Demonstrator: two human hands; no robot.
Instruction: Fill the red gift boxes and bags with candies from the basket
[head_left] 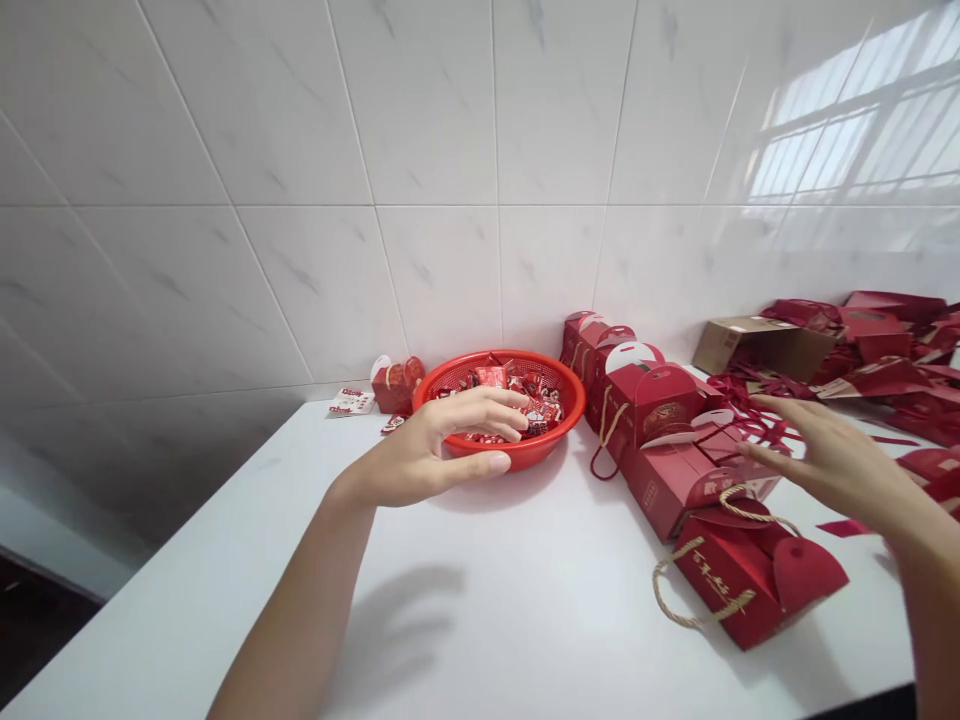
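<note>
My left hand point(450, 440) hovers in front of a red plastic basket point(510, 458), fingers stretched and apart, holding nothing. Inside the basket lie many small red wrapped candies point(544, 412), partly hidden by that hand. On the right, my right hand point(832, 455) is held above a row of red gift boxes, its fingers spread with nothing in them. Nearest to it are a pinkish-red box point(667, 480) and a tangle of red ribbons point(750, 405). The closest box point(750, 580) has rope handles and gold lettering.
More red gift boxes point(645, 400) run back to the tiled wall point(435, 260). A brown cardboard carton point(724, 345) and a heap of flat red box pieces point(885, 330) are at the right. A small red box point(394, 385) and a printed card point(350, 402) lie left of the basket.
</note>
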